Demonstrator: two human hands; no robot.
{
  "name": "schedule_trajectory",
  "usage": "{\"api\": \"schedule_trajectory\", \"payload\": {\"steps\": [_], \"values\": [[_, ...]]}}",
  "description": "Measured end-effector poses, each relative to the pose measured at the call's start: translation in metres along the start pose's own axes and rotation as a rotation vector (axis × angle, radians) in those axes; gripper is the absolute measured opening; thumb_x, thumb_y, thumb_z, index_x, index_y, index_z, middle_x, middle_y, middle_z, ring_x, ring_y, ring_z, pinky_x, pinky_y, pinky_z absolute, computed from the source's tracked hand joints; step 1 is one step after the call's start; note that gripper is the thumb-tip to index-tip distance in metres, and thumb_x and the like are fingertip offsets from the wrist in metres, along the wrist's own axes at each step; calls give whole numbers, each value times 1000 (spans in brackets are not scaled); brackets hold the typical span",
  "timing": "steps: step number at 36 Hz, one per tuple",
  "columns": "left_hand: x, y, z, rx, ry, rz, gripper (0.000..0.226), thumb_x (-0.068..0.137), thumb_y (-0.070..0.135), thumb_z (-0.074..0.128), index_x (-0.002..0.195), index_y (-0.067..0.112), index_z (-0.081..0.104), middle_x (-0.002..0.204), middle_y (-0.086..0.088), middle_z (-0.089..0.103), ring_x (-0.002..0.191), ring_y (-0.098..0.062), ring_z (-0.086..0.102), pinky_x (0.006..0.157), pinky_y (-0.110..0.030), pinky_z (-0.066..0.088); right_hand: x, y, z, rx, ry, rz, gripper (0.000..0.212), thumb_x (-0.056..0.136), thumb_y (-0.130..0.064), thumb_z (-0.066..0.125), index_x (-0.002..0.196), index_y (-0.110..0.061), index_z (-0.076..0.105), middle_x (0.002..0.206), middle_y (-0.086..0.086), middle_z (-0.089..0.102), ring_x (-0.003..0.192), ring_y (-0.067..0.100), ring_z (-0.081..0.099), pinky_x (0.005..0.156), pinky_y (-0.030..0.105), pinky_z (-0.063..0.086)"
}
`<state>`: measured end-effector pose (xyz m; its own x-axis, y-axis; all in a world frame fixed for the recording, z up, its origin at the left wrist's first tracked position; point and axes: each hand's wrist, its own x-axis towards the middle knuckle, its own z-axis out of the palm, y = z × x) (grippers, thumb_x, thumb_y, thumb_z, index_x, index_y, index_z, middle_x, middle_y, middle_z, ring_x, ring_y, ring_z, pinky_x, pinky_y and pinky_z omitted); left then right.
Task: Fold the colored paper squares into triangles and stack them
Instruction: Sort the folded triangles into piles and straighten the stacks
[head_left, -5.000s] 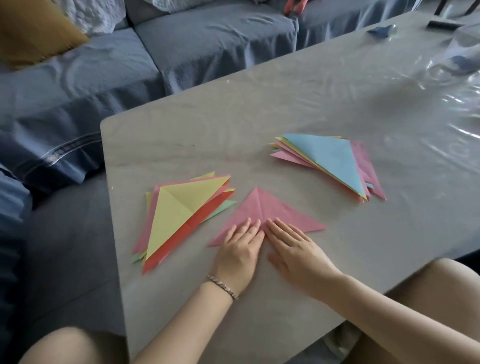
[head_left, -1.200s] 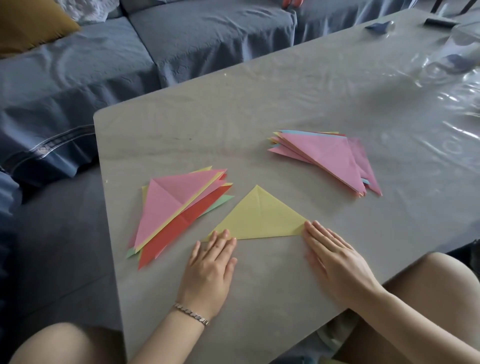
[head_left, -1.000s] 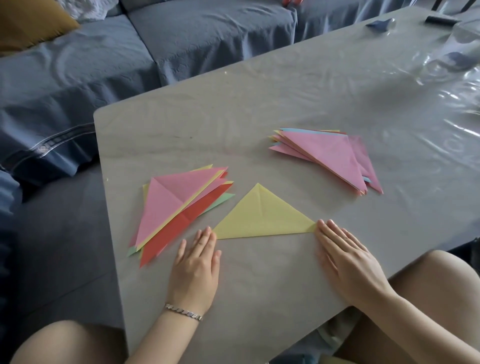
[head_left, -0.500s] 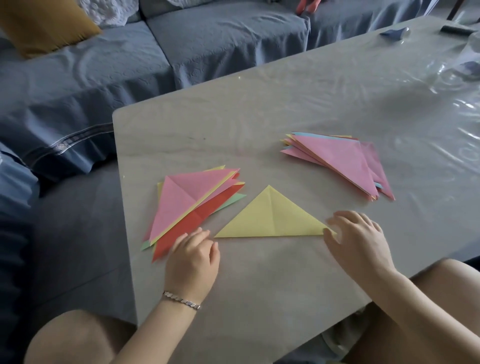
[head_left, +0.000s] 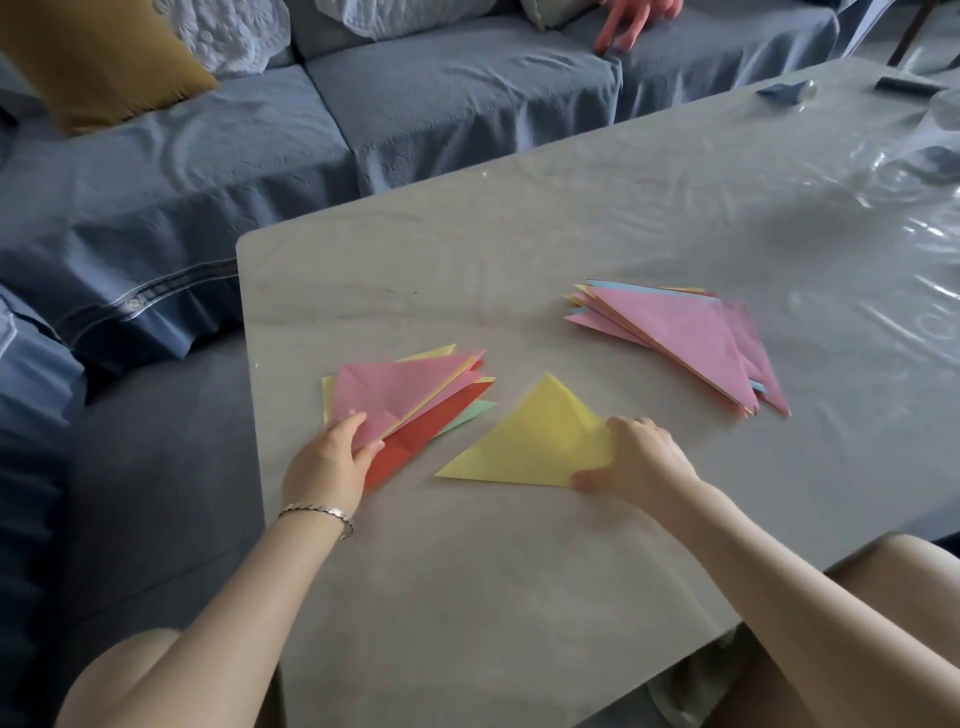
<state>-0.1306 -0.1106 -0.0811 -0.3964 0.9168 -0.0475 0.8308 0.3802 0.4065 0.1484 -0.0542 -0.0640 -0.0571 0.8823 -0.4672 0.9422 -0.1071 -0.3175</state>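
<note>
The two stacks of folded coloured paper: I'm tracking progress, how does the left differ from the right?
The left stack of folded paper is gripped at its near corner by the left hand; the right stack of folded paper lies untouched. The left stack shows a broad red layer; the right stack shows only thin coloured edges. Both have pink on top.

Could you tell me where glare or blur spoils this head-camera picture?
Head view: glare streaks the clear plastic cover at far right; the right hand pinching the yellow triangle is slightly motion-blurred; the left hand gripping the pink-topped pile looks sharper.
</note>
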Motion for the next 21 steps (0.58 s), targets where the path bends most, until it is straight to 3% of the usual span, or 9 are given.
{"api": "schedule_trajectory", "payload": {"steps": [2, 6, 12, 21], "values": [[0, 1, -4, 1, -9, -19, 46, 88, 26, 58, 131, 13, 49, 133, -8, 52, 119, -28, 50, 92, -33, 38, -2, 5, 2, 41, 16, -29, 53, 70, -43, 75, 111, -18, 52, 107, 2, 46, 110, 23, 43, 75, 29, 39], [1, -1, -6, -30, -9, -31, 43, 85, 23, 64, 126, 15, 54, 124, -9, 59, 113, -29, 54, 89, -34, 41, -5, 20, 3, 166, 143, -42, 25, 78, -32, 69, 87, -21, 48, 90, -1, 51, 81, 22, 47, 52, 24, 29], [5, -3, -10, -52, -31, -36, 39, 83, 20, 66, 121, 14, 58, 122, -9, 61, 112, -29, 54, 89, -33, 40, 0, 41, -6, 408, 160, -38, 20, 77, -23, 70, 90, -24, 55, 87, 0, 58, 66, 16, 50, 51, 24, 36], [8, -5, -13, -68, -48, -47, 32, 85, 16, 64, 117, 14, 61, 115, -8, 65, 106, -27, 59, 89, -33, 44, 0, 46, 2, 411, 161, -27, 26, 76, -26, 70, 98, -28, 57, 98, -2, 60, 78, 21, 55, 61, 26, 39]]}}
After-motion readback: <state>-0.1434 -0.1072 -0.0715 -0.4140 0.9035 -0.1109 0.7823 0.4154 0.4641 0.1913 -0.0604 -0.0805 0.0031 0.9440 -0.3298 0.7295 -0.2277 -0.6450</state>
